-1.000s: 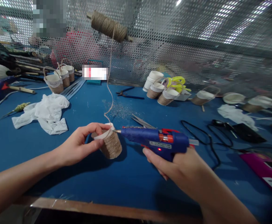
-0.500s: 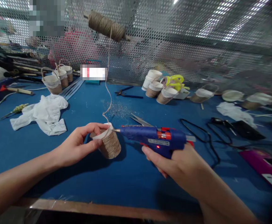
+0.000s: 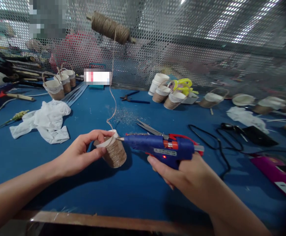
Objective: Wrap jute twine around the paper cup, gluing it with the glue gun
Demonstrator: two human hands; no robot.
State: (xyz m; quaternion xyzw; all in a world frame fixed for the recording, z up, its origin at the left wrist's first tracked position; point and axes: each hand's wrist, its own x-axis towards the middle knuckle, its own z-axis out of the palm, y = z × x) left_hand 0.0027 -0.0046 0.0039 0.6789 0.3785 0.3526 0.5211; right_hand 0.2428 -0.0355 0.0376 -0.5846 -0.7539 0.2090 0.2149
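Note:
My left hand (image 3: 84, 149) grips the rim of a small paper cup (image 3: 115, 154) wrapped in brown twine, tilted with its mouth toward that hand. A white band of the cup shows bare above the windings. From a spool of twine (image 3: 110, 28) on the mesh wall, a loose strand (image 3: 115, 105) runs down to the cup's rim by my left fingertips. My right hand (image 3: 182, 170) is closed around the handle of a blue hot glue gun (image 3: 157, 146), its red light lit. The metal nozzle points left and is at the cup's upper edge; whether it touches cannot be made out.
Scissors (image 3: 152, 127) lie partly behind the glue gun. Pliers (image 3: 135, 97) and several twine-wrapped cups (image 3: 173, 100) stand farther back. White cloth (image 3: 44, 119) lies left, beyond it another glue gun (image 3: 0, 93). Black cable (image 3: 219, 147) and a purple power strip (image 3: 274, 173) are right.
The glue gun has dipped slightly at the cup's edge, showing more of the scissors' red handles behind it. The whole view has shifted a little; both holds are unchanged.

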